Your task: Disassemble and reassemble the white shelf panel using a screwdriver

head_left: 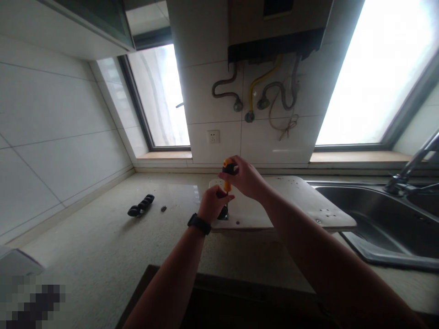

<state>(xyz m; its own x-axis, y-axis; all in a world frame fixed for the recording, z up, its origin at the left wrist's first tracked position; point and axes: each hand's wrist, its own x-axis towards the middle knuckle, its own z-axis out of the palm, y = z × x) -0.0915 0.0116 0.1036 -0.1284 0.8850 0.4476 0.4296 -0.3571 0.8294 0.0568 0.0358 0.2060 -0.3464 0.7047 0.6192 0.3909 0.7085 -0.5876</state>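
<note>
My right hand is closed around the black and orange handle of a screwdriver, which stands upright. Just below that handle, my left hand, with a black band on its wrist, pinches the screwdriver's shaft. The tip points down at a small black fitting at the left front corner of a white board; my left fingers partly cover this fitting. Small holes show near the board's other corners. Left of the board, black wheel-like parts lie on the counter beside a little pile of dark screws.
The pale stone counter runs along a tiled wall. A steel sink with a tap adjoins the board's right end. Pipes hang from a water heater above. A white box stands at the lower left.
</note>
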